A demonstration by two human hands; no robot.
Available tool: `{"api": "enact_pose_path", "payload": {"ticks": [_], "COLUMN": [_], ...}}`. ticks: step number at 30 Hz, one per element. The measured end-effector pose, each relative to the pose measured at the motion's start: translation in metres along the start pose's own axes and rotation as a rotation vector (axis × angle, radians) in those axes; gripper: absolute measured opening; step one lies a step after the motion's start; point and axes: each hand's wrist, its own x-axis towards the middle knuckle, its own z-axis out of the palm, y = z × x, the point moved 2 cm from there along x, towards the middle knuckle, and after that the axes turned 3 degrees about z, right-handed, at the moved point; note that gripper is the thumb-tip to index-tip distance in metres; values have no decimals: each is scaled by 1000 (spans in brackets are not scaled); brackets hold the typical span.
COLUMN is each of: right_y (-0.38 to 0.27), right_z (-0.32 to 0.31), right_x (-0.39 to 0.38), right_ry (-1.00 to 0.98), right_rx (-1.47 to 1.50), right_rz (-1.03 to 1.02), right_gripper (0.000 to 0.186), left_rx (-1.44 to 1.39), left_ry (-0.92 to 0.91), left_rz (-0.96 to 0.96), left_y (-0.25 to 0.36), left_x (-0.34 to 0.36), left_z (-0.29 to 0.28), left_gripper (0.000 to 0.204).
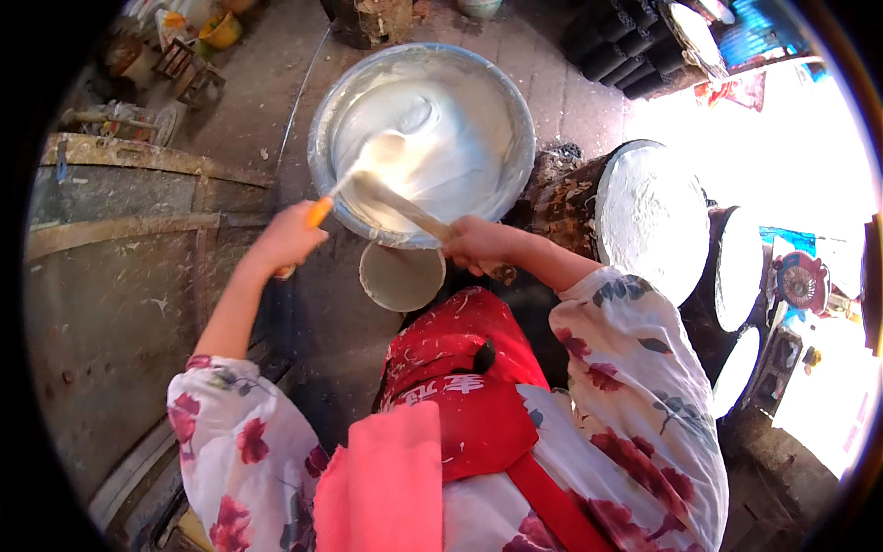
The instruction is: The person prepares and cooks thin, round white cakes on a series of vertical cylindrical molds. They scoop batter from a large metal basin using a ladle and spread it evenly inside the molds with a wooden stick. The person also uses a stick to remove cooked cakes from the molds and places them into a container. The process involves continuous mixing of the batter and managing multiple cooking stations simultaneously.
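"So, what are your fingers doing there?"

"My left hand (296, 239) is wrapped around the orange handle (320, 211) of a tool, and my right hand (475, 243) grips a wooden stick (405, 204), whose near end pokes out beneath my fist."

"And the far ends?"

"Hard to make out. They reach over the white paste (478, 138) in the wide basin (527, 147) ahead of me, but glare and blur swallow the tool's pale head. The stick's tip overlaps the tool's shaft from here; I can't tell whether they touch."

"Can you see all your fingers?"

"No, my palms face away, so some of them are hidden."

"What else is partly covered?"

"The small bucket (402, 283) nearest me: the basin's rim hides its far edge. On my right, sunlight bleaches the ground past the white-topped drums (653, 221), and the farther ones are partly blocked by the first."
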Motion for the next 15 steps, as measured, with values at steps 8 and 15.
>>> {"api": "enact_pose_path", "payload": {"ticks": [8,15], "right_y": [-68,-69], "right_z": [-102,-191], "right_x": [-47,-69], "right_ry": [476,570], "right_rx": [-190,-1385], "right_rz": [-88,243], "right_gripper": [23,18], "left_rx": [51,442], "left_ry": [210,196], "left_rz": [-27,-36], "left_y": [22,30], "left_x": [-41,-8], "left_z": [-81,-48], "left_gripper": [49,42]}}
